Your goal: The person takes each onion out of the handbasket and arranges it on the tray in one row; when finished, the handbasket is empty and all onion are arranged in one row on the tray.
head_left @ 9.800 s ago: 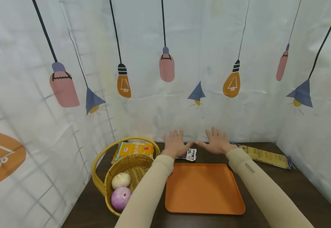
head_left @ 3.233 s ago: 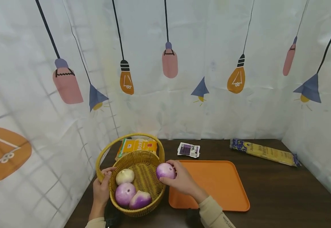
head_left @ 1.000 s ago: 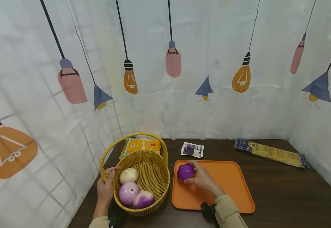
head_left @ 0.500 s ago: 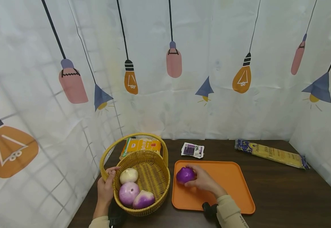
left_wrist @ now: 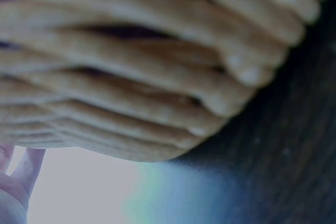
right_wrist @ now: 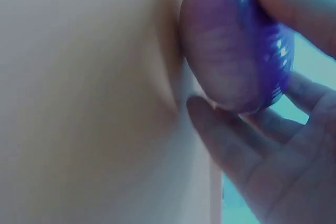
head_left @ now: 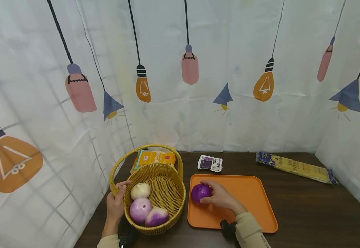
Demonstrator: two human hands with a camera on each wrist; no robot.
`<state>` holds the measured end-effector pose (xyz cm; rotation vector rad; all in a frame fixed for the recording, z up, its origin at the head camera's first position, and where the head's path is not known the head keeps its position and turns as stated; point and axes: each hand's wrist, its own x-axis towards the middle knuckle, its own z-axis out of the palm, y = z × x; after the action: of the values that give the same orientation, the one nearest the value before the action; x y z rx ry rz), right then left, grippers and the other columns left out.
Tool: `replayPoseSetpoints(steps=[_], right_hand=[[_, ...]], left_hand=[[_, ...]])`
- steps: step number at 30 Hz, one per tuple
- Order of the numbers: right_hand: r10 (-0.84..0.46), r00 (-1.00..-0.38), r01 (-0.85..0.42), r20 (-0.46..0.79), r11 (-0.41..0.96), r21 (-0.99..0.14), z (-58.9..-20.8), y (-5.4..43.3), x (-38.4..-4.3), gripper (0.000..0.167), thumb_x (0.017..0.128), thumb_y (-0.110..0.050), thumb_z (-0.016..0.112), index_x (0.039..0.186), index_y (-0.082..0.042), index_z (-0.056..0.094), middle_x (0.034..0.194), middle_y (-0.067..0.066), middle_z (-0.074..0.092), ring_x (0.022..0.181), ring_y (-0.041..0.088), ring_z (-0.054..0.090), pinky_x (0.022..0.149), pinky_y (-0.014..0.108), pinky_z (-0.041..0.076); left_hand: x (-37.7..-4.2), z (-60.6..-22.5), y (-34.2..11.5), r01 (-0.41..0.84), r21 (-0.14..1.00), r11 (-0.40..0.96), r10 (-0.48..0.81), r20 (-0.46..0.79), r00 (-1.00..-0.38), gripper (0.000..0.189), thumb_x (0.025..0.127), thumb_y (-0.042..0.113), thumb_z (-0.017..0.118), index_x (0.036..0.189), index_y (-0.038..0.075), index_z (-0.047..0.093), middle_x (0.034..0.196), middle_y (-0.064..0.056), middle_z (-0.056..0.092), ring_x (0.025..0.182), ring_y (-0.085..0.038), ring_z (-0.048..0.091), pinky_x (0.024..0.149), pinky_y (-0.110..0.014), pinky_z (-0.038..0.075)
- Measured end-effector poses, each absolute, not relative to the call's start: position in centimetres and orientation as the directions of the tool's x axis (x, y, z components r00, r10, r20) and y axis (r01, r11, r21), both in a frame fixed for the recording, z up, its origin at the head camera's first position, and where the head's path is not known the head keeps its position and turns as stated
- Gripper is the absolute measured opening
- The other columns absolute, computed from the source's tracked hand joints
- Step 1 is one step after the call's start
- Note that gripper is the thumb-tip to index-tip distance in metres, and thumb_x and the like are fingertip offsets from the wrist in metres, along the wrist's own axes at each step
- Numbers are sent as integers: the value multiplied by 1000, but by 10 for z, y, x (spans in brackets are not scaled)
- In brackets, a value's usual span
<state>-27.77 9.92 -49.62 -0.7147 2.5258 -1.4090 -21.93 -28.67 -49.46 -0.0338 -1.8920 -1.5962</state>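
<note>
In the head view my left hand (head_left: 115, 206) grips the yellow wicker basket (head_left: 162, 184) where its handle meets the left rim. The basket's woven side (left_wrist: 115, 72) fills most of the left wrist view. Inside lie a white onion (head_left: 140, 190), a light purple onion (head_left: 140, 210) and a purple-and-white piece (head_left: 157, 217). My right hand (head_left: 221, 197) holds a dark purple onion (head_left: 199, 193) at the left part of the orange tray (head_left: 245, 193). Up close, the right wrist view has the onion (right_wrist: 226, 51) between thumb and fingers, its pale side right at the tray surface.
Behind the basket lies an orange food packet (head_left: 158, 157). A small purple-and-white sachet (head_left: 210, 163) is beyond the tray. At the back right rests a long yellow-and-blue packet (head_left: 296, 167). A printed curtain (head_left: 167, 124) encloses the dark table (head_left: 307, 206).
Earlier both hands were empty, then the right hand lifted the onion out at the basket's right rim. It has carried it right and down onto the tray, turning it slightly; the left hand stays on the basket.
</note>
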Motion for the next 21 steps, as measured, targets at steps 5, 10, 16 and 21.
replayPoseSetpoints(steps=[5,10,16,21], right_hand=[[-432,-896,-315,101,460,-830,-497,96,-277,69,77,-16,84,138,-5,52,132,16,56,111,37,55,92,53,48],[-432,-894,-330,120,453,-828,-498,93,-276,69,76,-12,84,137,-3,53,131,18,57,109,38,57,91,53,48],[-421,-899,-315,121,429,-847,-498,90,-277,68,77,-10,83,137,-1,51,135,21,54,116,46,55,94,57,45],[-419,-900,-309,118,423,-852,-499,88,-277,68,78,-10,82,138,-2,51,137,21,52,117,46,54,94,57,46]], left_hand=[[-219,-495,-286,420,871,254,-378,489,-786,28,101,7,48,96,-16,63,104,-17,69,101,-13,62,84,-16,47],[-220,-497,-287,424,870,250,-370,491,-789,26,100,4,48,99,-17,63,104,-16,69,102,-12,62,84,-15,46],[-220,-495,-287,423,874,241,-380,486,-787,30,101,8,48,92,-18,61,104,-18,68,103,-17,62,84,-18,48],[-220,-495,-287,430,873,230,-384,488,-784,33,101,7,48,81,-19,50,103,-17,69,102,-19,62,85,-18,47]])
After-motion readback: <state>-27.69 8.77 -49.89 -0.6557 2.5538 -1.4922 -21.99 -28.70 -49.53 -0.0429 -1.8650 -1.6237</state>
